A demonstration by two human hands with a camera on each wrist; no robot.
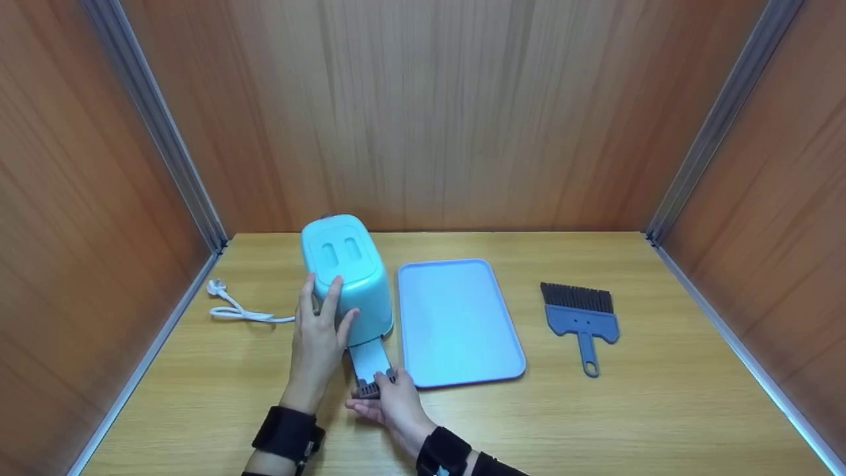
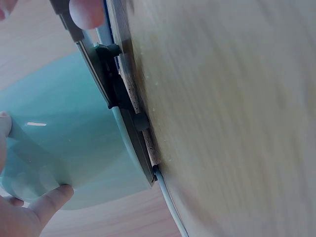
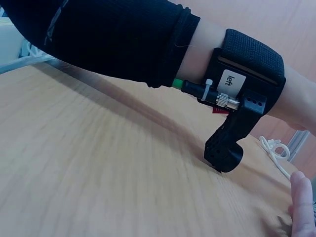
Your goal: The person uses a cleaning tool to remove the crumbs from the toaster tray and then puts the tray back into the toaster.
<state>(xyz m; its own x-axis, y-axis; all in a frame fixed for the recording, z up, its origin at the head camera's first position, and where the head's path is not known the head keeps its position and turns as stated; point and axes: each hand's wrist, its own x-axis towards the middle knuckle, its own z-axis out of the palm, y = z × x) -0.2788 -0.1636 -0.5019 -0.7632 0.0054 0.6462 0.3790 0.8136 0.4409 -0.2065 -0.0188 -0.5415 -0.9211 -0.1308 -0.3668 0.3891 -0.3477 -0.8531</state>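
A turquoise toaster (image 1: 370,301) with two slot shapes on its top stands left of centre. From its near end a crumb tray (image 1: 370,359) sticks out, with a dark slotted handle. My right hand (image 1: 402,406) pinches that handle between thumb and fingers. On the toaster's near left side rests my left hand (image 1: 318,344), fingers spread and fairly straight. The left wrist view shows the toaster's glossy wall (image 2: 64,133) with left fingertips on it, and its dark underside close over the table. In the right wrist view only a fingertip (image 3: 302,202) shows at the right edge.
A blue rectangular tray (image 1: 459,324) lies just right of the toaster. Farther right is a blue hand brush (image 1: 581,324) with dark bristles. The white power cord (image 1: 241,314) lies bundled at left. Wooden panels (image 1: 449,119) wall in the table at the back and sides.
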